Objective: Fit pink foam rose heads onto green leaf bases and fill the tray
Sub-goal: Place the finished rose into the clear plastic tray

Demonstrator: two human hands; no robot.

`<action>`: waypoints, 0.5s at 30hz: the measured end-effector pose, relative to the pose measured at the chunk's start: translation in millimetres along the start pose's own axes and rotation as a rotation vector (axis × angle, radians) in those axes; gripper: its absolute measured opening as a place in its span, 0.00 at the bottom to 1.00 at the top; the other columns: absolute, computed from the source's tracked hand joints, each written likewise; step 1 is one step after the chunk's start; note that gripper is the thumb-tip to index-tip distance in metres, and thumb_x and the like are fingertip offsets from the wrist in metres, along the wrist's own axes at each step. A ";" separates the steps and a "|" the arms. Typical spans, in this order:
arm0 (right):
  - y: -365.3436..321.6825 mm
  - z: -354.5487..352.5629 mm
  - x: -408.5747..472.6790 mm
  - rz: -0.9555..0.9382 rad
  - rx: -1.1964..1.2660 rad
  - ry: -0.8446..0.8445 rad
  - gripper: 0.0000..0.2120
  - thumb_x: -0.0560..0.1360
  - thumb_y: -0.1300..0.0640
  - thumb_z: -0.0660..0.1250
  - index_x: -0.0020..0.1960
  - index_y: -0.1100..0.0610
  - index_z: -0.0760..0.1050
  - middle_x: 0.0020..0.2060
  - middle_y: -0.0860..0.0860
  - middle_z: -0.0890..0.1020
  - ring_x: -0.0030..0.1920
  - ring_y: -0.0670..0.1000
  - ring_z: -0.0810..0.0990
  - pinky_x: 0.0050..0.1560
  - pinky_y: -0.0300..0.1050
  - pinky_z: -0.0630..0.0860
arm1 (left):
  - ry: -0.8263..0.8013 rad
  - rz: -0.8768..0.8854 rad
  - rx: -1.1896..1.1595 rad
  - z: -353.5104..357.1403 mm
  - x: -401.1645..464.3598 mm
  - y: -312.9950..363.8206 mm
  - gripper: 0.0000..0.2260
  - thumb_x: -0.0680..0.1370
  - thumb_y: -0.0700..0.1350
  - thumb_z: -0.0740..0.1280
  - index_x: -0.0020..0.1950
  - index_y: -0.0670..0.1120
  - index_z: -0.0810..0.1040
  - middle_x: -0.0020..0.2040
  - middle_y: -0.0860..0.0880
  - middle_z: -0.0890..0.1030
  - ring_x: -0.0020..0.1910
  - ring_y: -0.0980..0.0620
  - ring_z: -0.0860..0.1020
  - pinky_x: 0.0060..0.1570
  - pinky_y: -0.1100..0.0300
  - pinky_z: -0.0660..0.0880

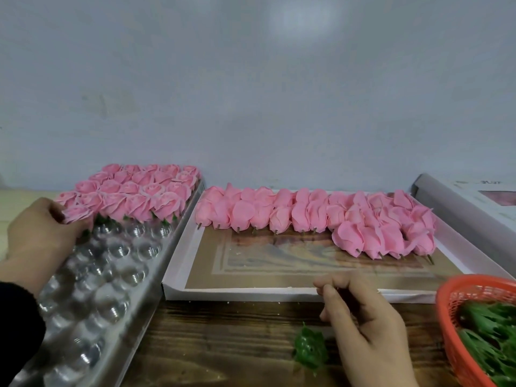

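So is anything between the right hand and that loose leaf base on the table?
Nothing visible. The leaf base lies on bare wood just left of the right hand, with no object between them. The orange basket sits on the hand's other side.

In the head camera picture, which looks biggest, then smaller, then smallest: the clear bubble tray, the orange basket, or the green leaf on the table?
1. clear bubble tray
2. orange basket, partly cut off by the picture's edge
3. green leaf
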State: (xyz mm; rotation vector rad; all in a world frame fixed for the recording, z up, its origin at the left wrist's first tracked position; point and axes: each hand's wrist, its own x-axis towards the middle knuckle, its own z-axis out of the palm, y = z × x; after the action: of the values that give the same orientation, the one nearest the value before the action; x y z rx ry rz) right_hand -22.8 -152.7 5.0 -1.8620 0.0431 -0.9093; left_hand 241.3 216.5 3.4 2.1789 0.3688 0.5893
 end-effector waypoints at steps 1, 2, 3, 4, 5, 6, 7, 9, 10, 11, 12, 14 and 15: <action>-0.3 0.2 -0.1 0.001 0.002 0.001 0.09 0.68 0.56 0.63 0.41 0.43 0.78 0.29 0.48 0.77 0.31 0.48 0.75 0.36 0.37 0.72 | 0.011 0.009 0.011 0.6 -1.2 -0.8 0.13 0.68 0.38 0.74 0.37 0.43 0.69 0.37 0.38 0.76 0.43 0.34 0.78 0.46 0.39 0.76; -0.5 0.4 -0.1 0.004 0.007 0.004 0.09 0.68 0.56 0.64 0.41 0.43 0.78 0.29 0.48 0.77 0.31 0.48 0.75 0.36 0.37 0.72 | 0.027 0.014 0.021 0.5 -3.7 -0.3 0.15 0.68 0.37 0.74 0.37 0.44 0.68 0.37 0.39 0.75 0.41 0.35 0.77 0.46 0.38 0.75; -0.5 0.5 -0.2 0.009 0.013 0.006 0.09 0.68 0.56 0.64 0.41 0.43 0.78 0.29 0.48 0.77 0.31 0.48 0.75 0.35 0.36 0.72 | 0.037 0.017 0.031 -0.1 -5.5 0.4 0.16 0.67 0.37 0.74 0.38 0.45 0.66 0.38 0.39 0.74 0.40 0.37 0.76 0.46 0.38 0.75; -0.5 0.6 -0.4 0.013 0.018 0.007 0.09 0.68 0.57 0.64 0.40 0.43 0.78 0.29 0.48 0.77 0.31 0.48 0.75 0.35 0.36 0.72 | 0.038 0.019 0.040 0.6 -5.5 1.5 0.16 0.68 0.37 0.74 0.38 0.46 0.66 0.38 0.38 0.74 0.39 0.39 0.75 0.45 0.39 0.75; -0.7 0.5 -0.4 0.017 0.021 0.008 0.09 0.68 0.57 0.64 0.40 0.43 0.78 0.29 0.48 0.77 0.30 0.48 0.75 0.35 0.36 0.72 | 0.032 0.027 0.046 0.1 -6.3 3.4 0.16 0.68 0.37 0.74 0.37 0.46 0.65 0.39 0.36 0.75 0.38 0.39 0.75 0.44 0.38 0.75; -1.0 0.5 -0.4 0.022 0.026 0.010 0.09 0.68 0.57 0.64 0.40 0.43 0.78 0.29 0.48 0.77 0.30 0.48 0.75 0.35 0.36 0.72 | 0.028 0.032 0.058 0.1 -7.2 5.1 0.16 0.68 0.36 0.74 0.37 0.45 0.65 0.38 0.36 0.75 0.38 0.38 0.76 0.44 0.38 0.75; -1.1 0.5 -0.4 0.029 0.031 0.013 0.09 0.68 0.57 0.63 0.39 0.43 0.78 0.29 0.48 0.77 0.30 0.48 0.75 0.35 0.37 0.72 | 0.024 0.046 0.075 0.2 -9.4 7.0 0.16 0.68 0.36 0.74 0.36 0.45 0.65 0.38 0.36 0.75 0.39 0.36 0.76 0.45 0.38 0.76; -1.4 0.5 -0.1 0.037 0.037 0.019 0.09 0.68 0.57 0.63 0.40 0.43 0.78 0.30 0.48 0.78 0.30 0.48 0.75 0.35 0.36 0.72 | 0.014 0.075 0.100 -0.7 -14.6 9.3 0.17 0.68 0.37 0.74 0.37 0.45 0.65 0.38 0.37 0.75 0.40 0.35 0.77 0.45 0.38 0.76; -1.7 0.7 0.0 0.040 0.039 0.020 0.09 0.68 0.57 0.64 0.40 0.44 0.78 0.30 0.49 0.78 0.30 0.48 0.75 0.35 0.36 0.72 | 0.010 0.079 0.104 -1.1 -16.1 10.0 0.17 0.68 0.37 0.74 0.37 0.46 0.65 0.38 0.37 0.75 0.40 0.35 0.77 0.45 0.38 0.76; -1.9 0.8 0.0 0.045 0.041 0.019 0.09 0.68 0.57 0.64 0.40 0.44 0.78 0.30 0.49 0.78 0.30 0.49 0.75 0.35 0.36 0.72 | 0.005 0.080 0.111 -2.0 -18.1 12.2 0.17 0.68 0.37 0.74 0.37 0.46 0.65 0.39 0.36 0.76 0.40 0.35 0.77 0.45 0.38 0.76; -2.1 0.9 0.2 0.052 0.041 0.017 0.09 0.68 0.56 0.64 0.40 0.43 0.78 0.30 0.49 0.78 0.31 0.49 0.75 0.35 0.36 0.72 | -0.006 0.079 0.114 -3.2 -19.5 14.4 0.15 0.68 0.37 0.74 0.38 0.44 0.66 0.40 0.35 0.76 0.41 0.35 0.77 0.46 0.38 0.76; -2.5 0.8 0.5 0.060 0.037 0.011 0.08 0.68 0.56 0.64 0.41 0.43 0.78 0.29 0.48 0.77 0.31 0.49 0.75 0.36 0.37 0.72 | -0.033 0.074 0.119 -6.0 -20.7 18.8 0.12 0.68 0.37 0.74 0.43 0.38 0.71 0.44 0.32 0.77 0.44 0.33 0.77 0.48 0.37 0.75; -2.7 0.7 0.6 0.064 0.037 0.010 0.08 0.68 0.55 0.64 0.41 0.43 0.78 0.29 0.48 0.77 0.31 0.48 0.75 0.35 0.36 0.72 | -0.034 0.064 0.128 -7.6 -21.6 21.1 0.14 0.68 0.36 0.74 0.47 0.35 0.72 0.47 0.31 0.77 0.46 0.32 0.77 0.50 0.37 0.75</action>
State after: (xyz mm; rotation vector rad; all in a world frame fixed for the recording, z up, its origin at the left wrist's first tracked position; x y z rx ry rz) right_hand -22.9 -151.1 7.4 -1.8119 0.0906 -0.8698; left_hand 220.3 198.8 18.0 2.3281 0.3276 0.5766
